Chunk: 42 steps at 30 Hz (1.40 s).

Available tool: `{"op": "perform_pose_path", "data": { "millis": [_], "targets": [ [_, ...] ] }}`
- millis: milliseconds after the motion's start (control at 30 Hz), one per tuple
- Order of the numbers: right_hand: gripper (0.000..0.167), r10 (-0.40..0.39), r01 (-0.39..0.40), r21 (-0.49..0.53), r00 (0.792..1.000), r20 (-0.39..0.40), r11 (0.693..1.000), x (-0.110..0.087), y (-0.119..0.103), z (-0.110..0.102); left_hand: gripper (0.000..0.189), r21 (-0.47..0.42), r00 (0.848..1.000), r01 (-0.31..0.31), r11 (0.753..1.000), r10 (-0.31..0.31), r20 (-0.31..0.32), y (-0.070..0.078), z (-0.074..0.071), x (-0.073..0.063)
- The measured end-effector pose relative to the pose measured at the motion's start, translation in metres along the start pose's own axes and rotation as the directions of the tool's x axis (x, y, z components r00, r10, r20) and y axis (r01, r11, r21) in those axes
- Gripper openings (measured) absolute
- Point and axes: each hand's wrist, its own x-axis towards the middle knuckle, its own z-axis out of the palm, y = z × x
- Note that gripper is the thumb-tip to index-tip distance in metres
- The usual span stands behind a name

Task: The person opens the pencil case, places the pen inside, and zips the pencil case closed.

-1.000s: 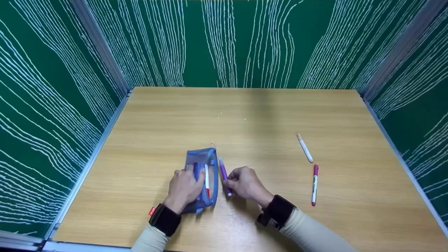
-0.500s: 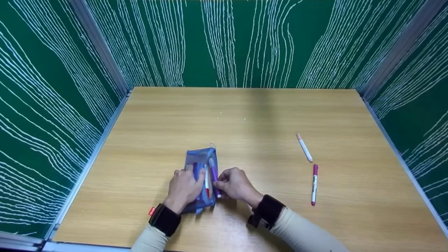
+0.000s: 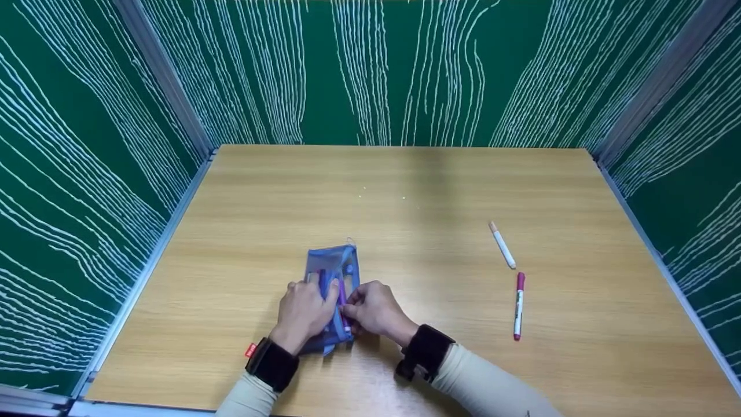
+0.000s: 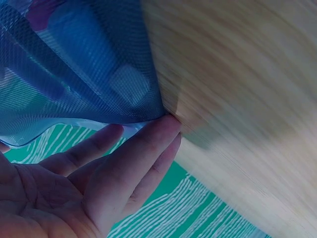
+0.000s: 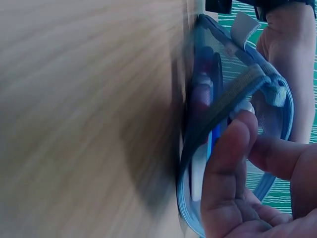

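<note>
A blue mesh pencil case (image 3: 329,255) lies on the table with its zipped mouth facing right. My left hand (image 3: 304,313) holds it, thumb at the edge of the mouth; in the left wrist view the fingers (image 4: 133,163) lie against the mesh. My right hand (image 3: 379,310) pinches a purple marker (image 3: 342,294) at the mouth, the marker's far part partly hidden by the case's edge. In the right wrist view, thumb and fingertips are inside the open zipper rim (image 5: 218,111), around a pale marker end (image 5: 242,108). Several markers show inside the case.
On the right of the wooden table (image 3: 440,243) lie a white marker with a peach cap (image 3: 502,246) and a white marker with a magenta cap (image 3: 519,306). Green panels with white lines (image 3: 393,69) stand at the back and sides.
My right hand has carried the purple marker left, from beside the pencil case into its mouth. The left hand has stayed on the case.
</note>
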Motion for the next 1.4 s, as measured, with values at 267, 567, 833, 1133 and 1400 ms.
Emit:
{"op": "perform_pose_path", "data": {
  "millis": [267,567,833,1133,1400],
  "targets": [
    [0.012,-0.012,0.012,-0.029,1.0,-0.006,1.0,0.003,0.001,0.009,0.065,-0.005,1.0,0.004,1.0,-0.004,0.004,0.0,-0.001,0.0],
    [0.007,-0.034,0.035,-0.03,0.999,0.008,0.999,0.002,0.0,0.006,0.061,-0.005,1.0,0.006,1.0,-0.006,-0.006,0.001,-0.001,0.0],
    [0.012,-0.043,0.043,-0.044,0.999,-0.007,0.998,0.001,0.003,0.005,0.065,-0.006,1.0,0.017,1.0,-0.017,0.0,0.001,0.0,0.0],
    [0.011,-0.019,0.019,-0.034,1.0,-0.009,0.999,-0.002,0.002,-0.008,0.065,-0.006,1.0,0.025,1.0,-0.025,0.019,0.001,-0.002,0.0],
    [0.015,-0.093,0.083,-0.16,0.994,-0.056,0.984,-0.003,0.004,-0.029,0.067,-0.009,0.999,0.028,1.0,-0.028,0.035,0.001,-0.003,0.0]
  ]
}}
